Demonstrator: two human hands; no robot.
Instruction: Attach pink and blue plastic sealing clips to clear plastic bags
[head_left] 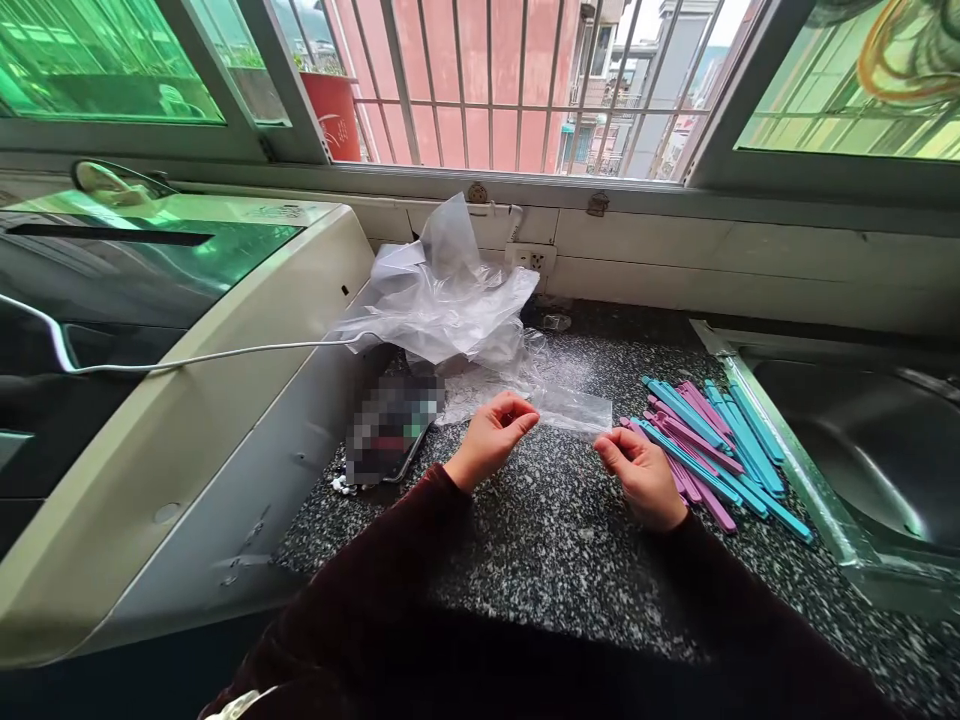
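My left hand [496, 437] is closed in a pinch at the near left edge of a narrow clear plastic bag [576, 408]. At the bag's right end, my right hand [643, 472] pinches a lower corner between thumb and fingertips. The bag is stretched flat between both hands, just above the speckled countertop. Right beside my right hand lies a loose pile of long, slim plastic strips, some turquoise [750, 437] and some mauve [694, 440]. Part of the pile is hidden behind that hand. More clear plastic [472, 385] lies crumpled beyond my left hand.
A large heap of translucent plastic bags [457, 300] stands against the tiled wall by a socket [532, 258]. A blurred-out phone [394, 430] lies left of my hands. A white-sided appliance [247, 400] borders the left; a steel sink [862, 430] borders the right. A white cable [225, 355] crosses the appliance.
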